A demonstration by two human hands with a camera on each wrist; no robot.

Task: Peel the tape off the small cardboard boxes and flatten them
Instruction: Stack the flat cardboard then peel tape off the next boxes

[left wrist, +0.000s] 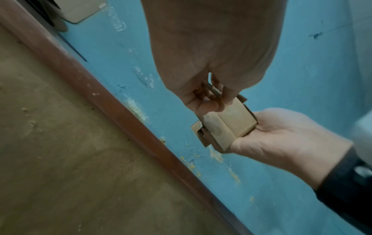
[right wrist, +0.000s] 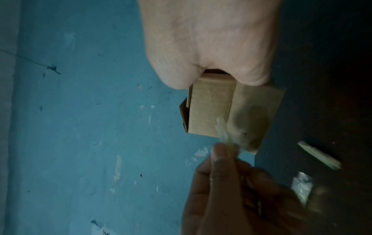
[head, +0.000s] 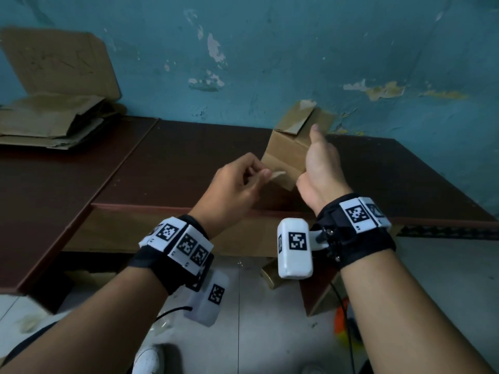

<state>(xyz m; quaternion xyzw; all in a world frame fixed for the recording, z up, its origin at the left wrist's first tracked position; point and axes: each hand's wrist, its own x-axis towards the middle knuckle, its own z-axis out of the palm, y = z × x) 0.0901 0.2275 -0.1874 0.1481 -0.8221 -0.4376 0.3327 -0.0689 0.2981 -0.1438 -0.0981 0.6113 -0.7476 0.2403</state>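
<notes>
The person is peeling tape off a small cardboard box [head: 290, 151], so the taping step is in hand and the flattening is not yet done for this one. The right hand [head: 321, 168] is gripping the box in the air above the dark table [head: 162, 163], fingers curled round its far side and thumb lying up along its near face; the flaps at the upper end are already standing open. The left hand [head: 237, 182] is pinching a strip of tape [head: 278, 174] between thumb and fingertips, just beside the box's lower corner, and in the right wrist view the strip is running from those fingertips up onto the box's side, so it seems to be still stuck there.

The next move probably calls for a steady pull away from the box while the right hand is bracing it, then dropping the tape and pressing the box flat. A stack of flattened cardboard [head: 51, 122] is lying at the far left of the table.
</notes>
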